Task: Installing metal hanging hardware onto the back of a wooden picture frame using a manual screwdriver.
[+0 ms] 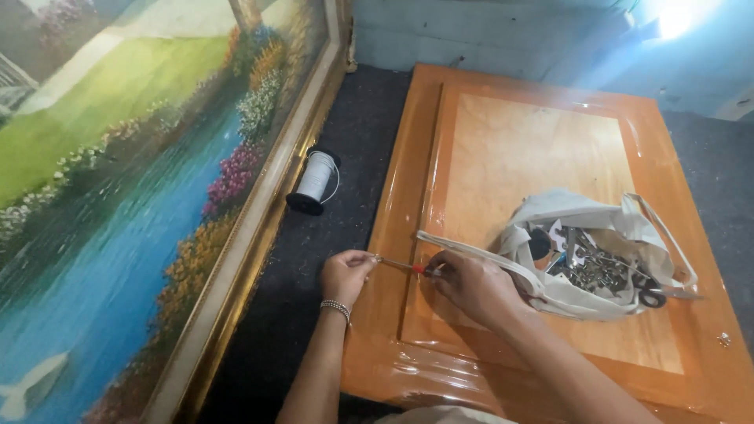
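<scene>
My left hand [344, 275], with a bead bracelet on the wrist, pinches the metal tip of a thin tool [400, 266] that has a red part by its handle. My right hand [470, 284] is closed around the handle end of the same tool. Both hands hover over the left edge of a glossy orange wooden panel [510, 149] lying flat on a dark carpet. Just right of my right hand, an open whitish cloth bag [585, 216] rests on the panel, holding several metal fittings [591, 268] and scissors [656, 296]. One bag strap runs under my right hand.
A large landscape painting in a gold frame [259, 228] leans along the left. A spool of white cord [316, 180] with a black end lies on the carpet between the frame and the panel. A blue-grey wall closes the back. A small screw [723, 339] lies on the panel's right edge.
</scene>
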